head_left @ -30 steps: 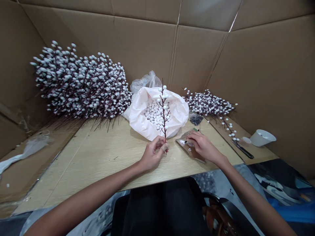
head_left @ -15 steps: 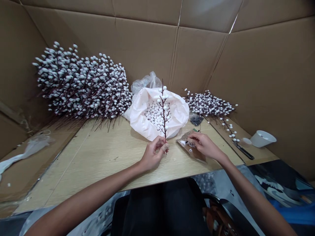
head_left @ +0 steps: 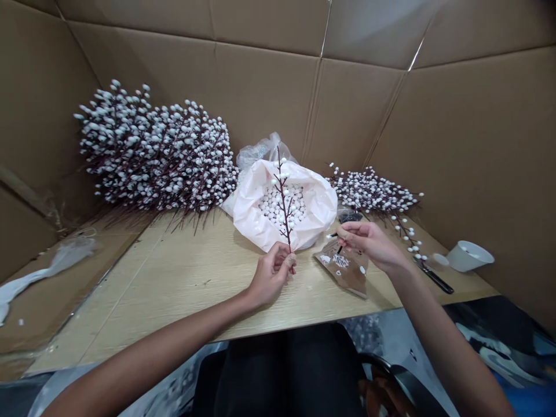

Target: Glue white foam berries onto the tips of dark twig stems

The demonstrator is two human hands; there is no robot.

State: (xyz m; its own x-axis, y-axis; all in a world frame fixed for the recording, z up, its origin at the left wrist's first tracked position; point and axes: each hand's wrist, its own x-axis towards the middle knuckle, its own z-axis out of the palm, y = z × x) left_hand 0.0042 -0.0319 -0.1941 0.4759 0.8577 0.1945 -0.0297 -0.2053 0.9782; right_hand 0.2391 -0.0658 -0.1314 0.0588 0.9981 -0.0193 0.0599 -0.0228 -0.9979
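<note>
My left hand [head_left: 273, 271] pinches the lower end of a brown artificial berry twig [head_left: 286, 215], which stands upright with a few white berries near its top and bare side shoots. Behind the twig, a white plastic bag [head_left: 249, 223] lies open, filled with loose white foam berries [head_left: 271, 209]. My right hand [head_left: 362, 240] is closed on a small black stick [head_left: 339, 251], its exact kind unclear; a second dark tip pokes out at the fingertips. Just below that hand lies a piece of brown cardboard [head_left: 347, 279] with smears of white glue-like paste [head_left: 341, 260].
A large pile of white-berry stems [head_left: 160, 156] rests at the left, a smaller bunch [head_left: 373, 190] at the back right. A black-handled knife [head_left: 436, 279] and white cup [head_left: 468, 256] lie at right. Cardboard walls [head_left: 269, 81] enclose the table.
My right hand has lifted off the pasted cardboard, bringing the black stick up and uncovering the white smears. The twig in my left hand now leans slightly left.
</note>
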